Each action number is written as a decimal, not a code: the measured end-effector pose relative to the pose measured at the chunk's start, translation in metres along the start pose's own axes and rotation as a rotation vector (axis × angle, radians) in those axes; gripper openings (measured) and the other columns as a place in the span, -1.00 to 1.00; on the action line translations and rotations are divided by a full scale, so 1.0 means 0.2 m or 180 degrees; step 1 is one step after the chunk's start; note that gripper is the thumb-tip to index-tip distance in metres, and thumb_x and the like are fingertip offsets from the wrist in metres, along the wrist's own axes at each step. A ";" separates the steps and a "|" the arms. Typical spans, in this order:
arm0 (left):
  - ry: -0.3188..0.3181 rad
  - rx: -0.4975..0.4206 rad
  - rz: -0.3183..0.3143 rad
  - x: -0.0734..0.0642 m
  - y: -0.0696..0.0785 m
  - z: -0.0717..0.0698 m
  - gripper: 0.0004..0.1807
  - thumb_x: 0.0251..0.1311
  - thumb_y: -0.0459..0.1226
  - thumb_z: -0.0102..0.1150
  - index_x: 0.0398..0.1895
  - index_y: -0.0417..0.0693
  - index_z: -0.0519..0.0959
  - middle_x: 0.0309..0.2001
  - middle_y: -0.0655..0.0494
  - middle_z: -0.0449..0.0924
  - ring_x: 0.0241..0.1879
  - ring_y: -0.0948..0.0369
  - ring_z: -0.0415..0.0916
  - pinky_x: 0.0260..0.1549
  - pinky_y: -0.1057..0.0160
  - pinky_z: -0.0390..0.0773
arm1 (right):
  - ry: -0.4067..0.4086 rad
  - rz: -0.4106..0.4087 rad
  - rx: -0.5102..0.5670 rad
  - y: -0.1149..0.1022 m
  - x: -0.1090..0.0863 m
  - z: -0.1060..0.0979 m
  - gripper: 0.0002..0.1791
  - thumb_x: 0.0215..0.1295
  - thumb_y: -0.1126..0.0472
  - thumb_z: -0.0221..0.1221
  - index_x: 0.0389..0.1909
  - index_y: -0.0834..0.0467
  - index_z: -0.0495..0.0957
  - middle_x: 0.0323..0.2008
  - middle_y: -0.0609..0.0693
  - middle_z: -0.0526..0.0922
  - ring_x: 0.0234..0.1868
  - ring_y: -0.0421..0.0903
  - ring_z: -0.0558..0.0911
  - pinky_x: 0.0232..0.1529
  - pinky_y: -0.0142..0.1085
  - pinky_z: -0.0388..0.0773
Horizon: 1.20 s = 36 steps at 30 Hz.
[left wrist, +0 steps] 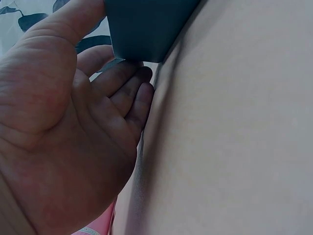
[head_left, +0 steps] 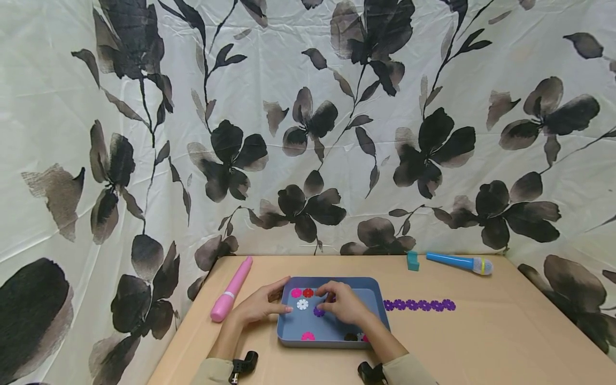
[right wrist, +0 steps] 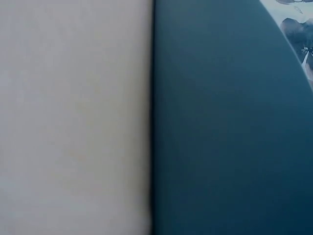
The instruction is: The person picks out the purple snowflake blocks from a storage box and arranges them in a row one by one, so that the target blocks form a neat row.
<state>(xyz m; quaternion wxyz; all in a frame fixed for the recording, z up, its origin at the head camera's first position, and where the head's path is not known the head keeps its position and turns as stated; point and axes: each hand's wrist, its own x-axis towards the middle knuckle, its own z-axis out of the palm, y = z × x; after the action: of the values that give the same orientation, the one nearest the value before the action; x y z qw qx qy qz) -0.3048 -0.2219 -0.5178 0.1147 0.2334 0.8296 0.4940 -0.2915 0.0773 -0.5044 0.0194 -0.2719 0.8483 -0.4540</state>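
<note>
My left hand (head_left: 260,306) grips the left side of a blue-grey tray (head_left: 337,336), its thumb over the rim and the other fingers outside against the wall. In the left wrist view, the left palm (left wrist: 63,122) shows beside the tray's underside (left wrist: 146,29). Over the tray, my right hand (head_left: 347,303) has bent fingers, the thumb tip at a purple flower piece (head_left: 319,312); whether it pinches the piece is hidden. Nearby lie a pink flower piece (head_left: 295,293), a red one (head_left: 308,293) and a white one (head_left: 302,305). The right wrist view shows only the tray wall (right wrist: 230,122) and tabletop.
A row of purple flower pieces (head_left: 424,305) stretches right of the tray. A pink toy microphone (head_left: 232,290) lies left, a blue one (head_left: 457,262) at the back right, near a small teal block (head_left: 412,261). More pieces, including a pink one (head_left: 308,336), lie along the tray's near side.
</note>
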 end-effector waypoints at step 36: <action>-0.0035 0.0065 -0.0004 0.00 0.00 -0.01 0.06 0.26 -0.05 0.45 0.68 -0.08 0.04 0.66 -0.01 0.07 0.63 -0.05 0.08 0.58 -0.12 0.11 | -0.0781 -0.0422 -0.0770 -0.02 0.00 0.06 -0.80 0.34 0.22 0.39 -0.04 -0.01 0.77 -0.05 -0.18 0.71 0.03 -0.24 0.60 0.19 -0.25 0.62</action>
<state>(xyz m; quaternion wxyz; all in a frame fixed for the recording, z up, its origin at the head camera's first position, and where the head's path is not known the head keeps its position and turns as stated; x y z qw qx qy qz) -0.3064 -0.2227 -0.5173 0.1172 0.2368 0.8341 0.4842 -0.2863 0.0663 -0.5076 0.0599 -0.3809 0.8682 -0.3123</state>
